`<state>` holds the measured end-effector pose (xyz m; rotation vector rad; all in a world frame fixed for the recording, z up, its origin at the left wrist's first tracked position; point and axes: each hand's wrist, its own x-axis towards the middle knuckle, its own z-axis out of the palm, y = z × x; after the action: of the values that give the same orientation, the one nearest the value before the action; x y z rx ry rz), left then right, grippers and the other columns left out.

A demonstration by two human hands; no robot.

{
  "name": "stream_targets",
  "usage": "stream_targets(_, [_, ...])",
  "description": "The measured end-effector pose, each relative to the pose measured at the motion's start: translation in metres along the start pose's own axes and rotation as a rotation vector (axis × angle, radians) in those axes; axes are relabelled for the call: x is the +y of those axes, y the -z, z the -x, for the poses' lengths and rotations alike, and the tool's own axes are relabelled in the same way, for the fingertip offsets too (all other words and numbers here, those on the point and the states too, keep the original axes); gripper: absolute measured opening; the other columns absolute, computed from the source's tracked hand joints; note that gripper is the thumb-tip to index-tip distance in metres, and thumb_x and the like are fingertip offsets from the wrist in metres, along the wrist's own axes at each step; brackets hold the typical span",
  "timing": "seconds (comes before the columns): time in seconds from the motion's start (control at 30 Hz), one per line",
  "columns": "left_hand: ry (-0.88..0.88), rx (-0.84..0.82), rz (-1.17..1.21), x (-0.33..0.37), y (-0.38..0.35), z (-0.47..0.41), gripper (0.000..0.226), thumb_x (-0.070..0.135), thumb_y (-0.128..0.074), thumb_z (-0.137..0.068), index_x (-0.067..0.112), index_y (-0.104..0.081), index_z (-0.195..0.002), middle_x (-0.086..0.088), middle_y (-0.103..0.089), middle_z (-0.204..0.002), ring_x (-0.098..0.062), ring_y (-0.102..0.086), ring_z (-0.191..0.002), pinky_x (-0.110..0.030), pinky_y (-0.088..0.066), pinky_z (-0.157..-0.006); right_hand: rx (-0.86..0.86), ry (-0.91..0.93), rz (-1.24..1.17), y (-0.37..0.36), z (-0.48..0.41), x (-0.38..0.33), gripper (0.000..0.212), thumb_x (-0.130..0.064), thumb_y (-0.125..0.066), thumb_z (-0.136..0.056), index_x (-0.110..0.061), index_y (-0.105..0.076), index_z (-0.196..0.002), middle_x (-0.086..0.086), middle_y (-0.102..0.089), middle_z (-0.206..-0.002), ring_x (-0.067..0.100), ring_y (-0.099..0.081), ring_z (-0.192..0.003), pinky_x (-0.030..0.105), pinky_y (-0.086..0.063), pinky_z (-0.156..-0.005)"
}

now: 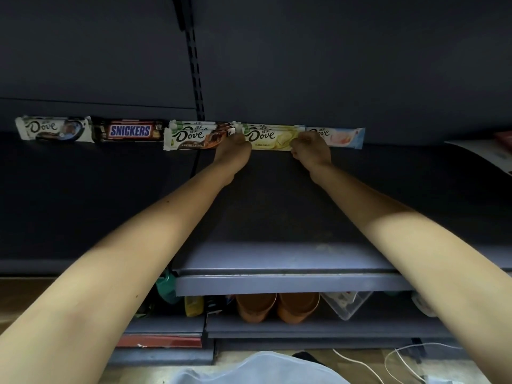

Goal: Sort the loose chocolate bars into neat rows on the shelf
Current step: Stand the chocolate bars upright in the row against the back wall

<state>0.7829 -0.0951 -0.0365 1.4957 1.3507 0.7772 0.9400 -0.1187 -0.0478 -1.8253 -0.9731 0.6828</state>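
Note:
A row of chocolate bars lies along the back of the dark shelf (277, 195). From left: a white Dove bar (52, 128), a Snickers bar (129, 131), a stack of brown Dove bars (194, 137), a stack of yellow Dove bars (270, 136) and a pink Dove bar (345, 137). My left hand (234, 151) pinches the left end of the front yellow Dove bar. My right hand (311, 148) pinches its right end and partly covers the pink bar's left end.
A slotted upright (195, 65) runs up the back panel. A paper sheet (487, 153) lies at the shelf's right edge. Below the shelf lip (291, 284) stand two orange cups (277, 306), a clear bin (346, 303) and white cables (401, 361) on the floor.

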Motion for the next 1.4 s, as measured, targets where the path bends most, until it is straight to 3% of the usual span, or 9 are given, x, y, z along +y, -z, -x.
stream_targets(0.1, [-0.04,-0.047,-0.032,0.0,-0.005,-0.002,0.035,0.014,-0.041,-0.094,0.012,-0.048,-0.129,-0.002,-0.048,-0.124,-0.016,-0.044,-0.116,-0.018,-0.036,-0.084,-0.008,0.026,0.036,-0.002,0.004,-0.002,0.04,-0.027,-0.055,-0.086,-0.013,-0.055,-0.123,0.009,-0.057,-0.122,0.025,-0.057,-0.112,0.032,-0.045,-0.097])
stream_targets(0.23, [-0.079,-0.051,-0.057,-0.001,-0.008,0.001,0.051,0.018,-0.042,-0.095,0.014,-0.029,-0.144,-0.004,-0.03,-0.151,-0.02,-0.032,-0.135,-0.017,-0.024,-0.09,0.007,0.066,0.065,-0.004,0.01,-0.008,0.049,-0.023,-0.058,-0.085,-0.012,-0.047,-0.131,0.011,-0.044,-0.134,0.024,-0.053,-0.113,0.037,-0.042,-0.104])
stream_targets(0.3, [-0.089,-0.067,-0.066,-0.003,-0.003,0.004,0.051,0.018,-0.042,-0.095,0.016,-0.028,-0.145,-0.004,-0.031,-0.15,-0.02,-0.032,-0.135,-0.018,-0.025,-0.092,0.032,0.152,0.11,-0.006,0.016,-0.013,0.042,-0.017,-0.055,-0.087,-0.013,-0.048,-0.129,0.008,-0.039,-0.133,0.017,-0.048,-0.114,0.021,-0.035,-0.102])
stream_targets(0.4, [-0.095,-0.035,-0.041,-0.004,0.017,0.01,0.05,0.019,-0.045,-0.094,0.02,-0.033,-0.143,-0.003,-0.035,-0.147,-0.019,-0.037,-0.132,-0.022,-0.031,-0.103,-0.041,0.27,0.171,-0.023,0.027,-0.026,0.029,-0.012,-0.052,-0.09,-0.013,-0.058,-0.118,0.007,-0.046,-0.13,0.015,-0.047,-0.117,0.014,-0.032,-0.093])
stream_targets(0.57, [-0.118,0.034,0.052,-0.019,0.076,0.025,0.037,0.024,-0.048,-0.095,0.02,-0.047,-0.132,-0.003,-0.049,-0.136,-0.018,-0.048,-0.122,-0.036,-0.039,-0.106,-0.252,0.343,0.105,-0.087,0.047,-0.055,0.021,-0.01,-0.048,-0.091,-0.013,-0.064,-0.104,-0.001,-0.058,-0.101,0.015,-0.055,-0.095,0.028,-0.046,-0.084])
stream_targets(0.8, [-0.035,0.239,0.043,-0.064,0.18,0.044,0.021,0.015,-0.042,-0.094,0.024,-0.059,-0.101,-0.005,-0.059,-0.114,-0.021,-0.054,-0.109,-0.043,-0.043,-0.102,-0.487,0.409,0.067,-0.185,0.085,-0.096,0.023,-0.007,-0.048,-0.091,-0.01,-0.063,-0.108,-0.001,-0.057,-0.097,0.013,-0.054,-0.092,0.028,-0.046,-0.085])
stream_targets(1.03, [0.022,0.342,0.056,-0.105,0.272,0.054,0.032,0.015,-0.045,-0.091,0.022,-0.058,-0.12,0.001,-0.06,-0.117,-0.016,-0.055,-0.109,-0.039,-0.045,-0.1,-0.583,0.424,0.052,-0.269,0.126,-0.128,0.02,-0.01,-0.049,-0.092,-0.014,-0.063,-0.106,-0.003,-0.058,-0.096,0.009,-0.054,-0.088,0.013,-0.043,-0.065])
stream_targets(1.27, [0.023,0.406,0.073,-0.135,0.361,0.058,0.035,0.01,-0.045,-0.092,0.019,-0.057,-0.124,0.001,-0.059,-0.123,-0.014,-0.052,-0.115,-0.035,-0.043,-0.103,-0.624,0.42,0.032,-0.347,0.158,-0.169,0.015,-0.012,-0.049,-0.092,-0.02,-0.061,-0.098,-0.002,-0.059,-0.096,0.011,-0.055,-0.091,0.025,-0.047,-0.08])
stream_targets(1.4, [-0.001,0.434,0.059,-0.154,0.403,0.059,0.036,0.011,-0.044,-0.093,0.02,-0.055,-0.125,0.001,-0.057,-0.126,-0.014,-0.05,-0.117,-0.034,-0.042,-0.104,-0.668,0.443,0.023,-0.388,0.177,-0.182,0.016,-0.011,-0.048,-0.092,-0.02,-0.06,-0.097,-0.006,-0.057,-0.091,0.008,-0.054,-0.087,0.018,-0.046,-0.071])
